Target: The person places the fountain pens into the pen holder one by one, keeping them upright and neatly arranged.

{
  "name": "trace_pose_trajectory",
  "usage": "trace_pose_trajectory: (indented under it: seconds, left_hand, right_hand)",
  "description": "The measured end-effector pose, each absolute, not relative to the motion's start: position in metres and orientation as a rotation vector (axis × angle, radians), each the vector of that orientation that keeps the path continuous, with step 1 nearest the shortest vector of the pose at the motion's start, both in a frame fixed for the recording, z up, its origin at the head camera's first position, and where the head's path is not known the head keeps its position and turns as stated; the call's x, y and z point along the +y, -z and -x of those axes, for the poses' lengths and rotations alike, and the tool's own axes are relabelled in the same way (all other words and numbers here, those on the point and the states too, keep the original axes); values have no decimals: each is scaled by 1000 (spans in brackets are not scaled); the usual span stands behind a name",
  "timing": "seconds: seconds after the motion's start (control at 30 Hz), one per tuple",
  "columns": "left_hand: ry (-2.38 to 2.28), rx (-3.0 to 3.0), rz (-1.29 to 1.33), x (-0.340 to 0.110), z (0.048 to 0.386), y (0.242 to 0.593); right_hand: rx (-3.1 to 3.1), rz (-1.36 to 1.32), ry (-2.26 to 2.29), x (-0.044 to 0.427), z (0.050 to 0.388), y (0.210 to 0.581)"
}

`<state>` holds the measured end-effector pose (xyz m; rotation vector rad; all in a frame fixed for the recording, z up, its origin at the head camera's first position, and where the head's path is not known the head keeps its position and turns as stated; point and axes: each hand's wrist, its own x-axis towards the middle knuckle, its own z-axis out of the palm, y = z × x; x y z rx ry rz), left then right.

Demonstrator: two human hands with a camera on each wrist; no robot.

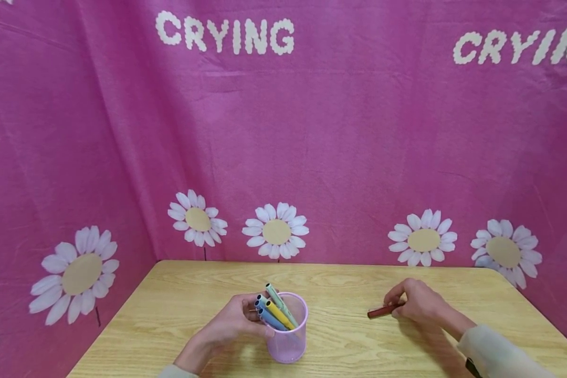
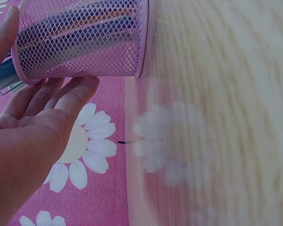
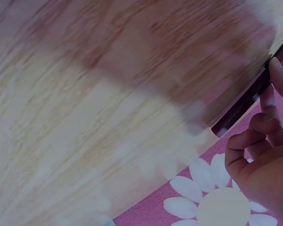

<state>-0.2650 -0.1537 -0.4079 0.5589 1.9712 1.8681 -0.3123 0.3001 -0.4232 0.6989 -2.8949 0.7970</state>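
Note:
A pink mesh pen cup [image 1: 287,346] stands upright on the table, with several markers leaning inside it, among them a yellow marker [image 1: 279,314] and some blue and pale green ones. My left hand [image 1: 233,321] holds the cup from its left side. In the left wrist view, the fingers [image 2: 61,96] lie along the mesh wall and the thumb is on the opposite side near the rim. Over to the right, my right hand [image 1: 418,300] pinches a dark red marker [image 1: 380,312] between thumb and fingers, low at the tabletop. The marker [image 3: 238,110] lies slanted in the right wrist view.
The wooden table [image 1: 335,286] reaches back to a pink cloth backdrop [image 1: 340,157] printed with daisies and white letters. The same cloth hangs along the left and right sides. Bare tabletop separates the cup from the right hand.

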Motion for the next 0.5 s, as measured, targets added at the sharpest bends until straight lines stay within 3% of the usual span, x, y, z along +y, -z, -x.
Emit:
trace_pose_trajectory:
  seconds: [0.5]
  left_hand:
    - [-1861, 1989, -562, -154, 266, 409]
  right_hand:
    - [-2900, -846, -866, 290, 301, 422]
